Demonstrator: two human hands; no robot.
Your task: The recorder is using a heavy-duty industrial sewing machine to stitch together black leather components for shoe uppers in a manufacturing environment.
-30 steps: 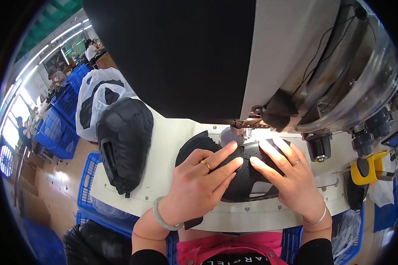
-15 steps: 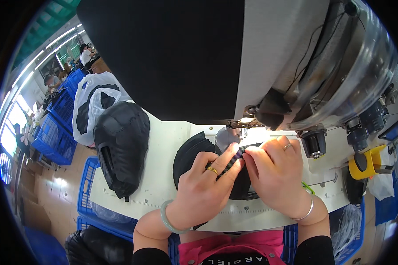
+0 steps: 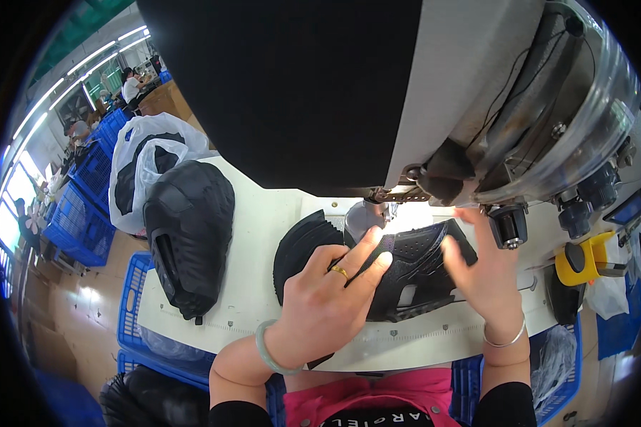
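Note:
A black shoe upper (image 3: 417, 267) with perforations and a cutout lies on the white sewing-machine bed, under the lit needle area (image 3: 388, 211). My left hand (image 3: 324, 285) rests on its left part, index and middle fingers along a textured black strip (image 3: 372, 267); the thumb is hidden beneath. Against the left fingers lies a stack of black curved pieces (image 3: 306, 249). My right hand (image 3: 488, 267) is off the upper, just right of it, somewhat blurred, with thumb and fingers apart and nothing visible between them.
Above looms the sewing machine's dark head (image 3: 278, 92). A pile of black uppers (image 3: 192, 235) and a white plastic bag (image 3: 132, 178) sit left. Blue crates (image 3: 78, 224) line the aisle, with people farther back. A yellow holder (image 3: 584, 257) stands right.
My right hand has let go of the strip beside the left fingers and moved right, uncovering the upper. My left hand stays nearly in place. The whole view has shifted slightly.

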